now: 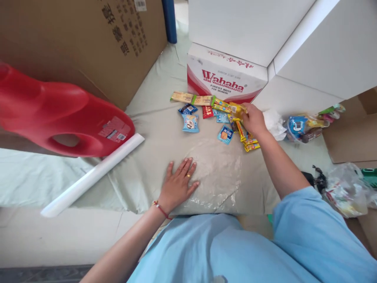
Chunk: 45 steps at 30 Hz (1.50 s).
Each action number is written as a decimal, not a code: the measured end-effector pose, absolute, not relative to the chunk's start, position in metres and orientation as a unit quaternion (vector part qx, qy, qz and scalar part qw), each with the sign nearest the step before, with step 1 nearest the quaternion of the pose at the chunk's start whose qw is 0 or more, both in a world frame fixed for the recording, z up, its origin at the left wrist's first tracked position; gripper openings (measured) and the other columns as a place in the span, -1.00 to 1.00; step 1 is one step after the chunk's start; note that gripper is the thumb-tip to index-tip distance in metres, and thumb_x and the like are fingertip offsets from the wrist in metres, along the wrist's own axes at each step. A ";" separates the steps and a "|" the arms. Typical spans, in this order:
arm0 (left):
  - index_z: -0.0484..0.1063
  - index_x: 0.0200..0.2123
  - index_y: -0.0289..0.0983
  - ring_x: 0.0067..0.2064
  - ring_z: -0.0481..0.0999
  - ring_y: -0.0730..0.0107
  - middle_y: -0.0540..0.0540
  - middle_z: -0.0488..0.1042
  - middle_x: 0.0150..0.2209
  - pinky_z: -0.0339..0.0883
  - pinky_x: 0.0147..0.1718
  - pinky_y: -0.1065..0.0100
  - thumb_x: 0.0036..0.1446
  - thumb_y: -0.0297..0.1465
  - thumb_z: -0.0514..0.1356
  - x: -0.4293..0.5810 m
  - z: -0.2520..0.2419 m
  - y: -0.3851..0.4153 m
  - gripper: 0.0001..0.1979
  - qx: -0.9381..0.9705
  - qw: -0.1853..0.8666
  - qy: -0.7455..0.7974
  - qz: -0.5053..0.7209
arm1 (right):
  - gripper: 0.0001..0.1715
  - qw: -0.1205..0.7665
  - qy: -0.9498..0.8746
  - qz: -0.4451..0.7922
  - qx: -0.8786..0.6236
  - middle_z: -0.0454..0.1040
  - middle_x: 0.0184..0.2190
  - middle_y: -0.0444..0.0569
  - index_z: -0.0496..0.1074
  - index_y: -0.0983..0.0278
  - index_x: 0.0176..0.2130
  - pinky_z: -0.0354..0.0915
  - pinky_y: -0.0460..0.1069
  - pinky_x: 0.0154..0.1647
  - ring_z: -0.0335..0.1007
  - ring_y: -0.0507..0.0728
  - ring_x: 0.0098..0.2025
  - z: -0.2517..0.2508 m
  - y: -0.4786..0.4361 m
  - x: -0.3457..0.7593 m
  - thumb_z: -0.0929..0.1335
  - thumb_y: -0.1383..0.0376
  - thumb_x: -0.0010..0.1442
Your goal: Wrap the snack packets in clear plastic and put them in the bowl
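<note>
My left hand [179, 184] lies flat with fingers spread, its fingertips at the left edge of a clear plastic sheet or bag [218, 177] on the cloth. Farther off, my right hand [253, 121] is closed on a yellow snack packet [235, 108] at the right end of a row of packets. Pale snack bars [182, 96] continue that row to the left. Below it lie a light-blue snack packet [190, 123], a dark-blue packet [187, 109], a red packet [207, 112] and a blue packet [225, 134]. Several yellow stick packets [241, 130] lie under my right hand.
A red jug [85, 106] lies at the left beside a white roll [94, 175]. Behind stand a large cardboard box [73, 47] and a Wahaha water carton [224, 78]. At right are white tissue [274, 122], a tub of snacks [297, 127] and a plastic bag [347, 188].
</note>
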<state>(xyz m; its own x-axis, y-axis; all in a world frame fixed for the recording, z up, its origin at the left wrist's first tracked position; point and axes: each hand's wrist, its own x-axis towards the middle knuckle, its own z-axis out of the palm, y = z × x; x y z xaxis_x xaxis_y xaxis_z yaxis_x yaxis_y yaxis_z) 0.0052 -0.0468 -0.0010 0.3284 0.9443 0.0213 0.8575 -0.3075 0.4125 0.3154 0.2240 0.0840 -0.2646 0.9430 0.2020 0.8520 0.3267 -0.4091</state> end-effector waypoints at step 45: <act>0.57 0.08 -0.07 0.49 0.17 0.02 -0.06 0.54 0.25 -0.17 0.46 -0.26 0.24 -0.37 0.14 -0.060 -0.007 -0.044 -0.62 0.865 0.275 0.389 0.158 | -0.78 0.267 -0.834 0.213 -0.433 0.53 0.06 0.11 0.58 0.15 -0.07 0.45 0.21 0.08 0.44 0.23 0.08 0.005 -0.087 0.329 0.32 0.31 0.43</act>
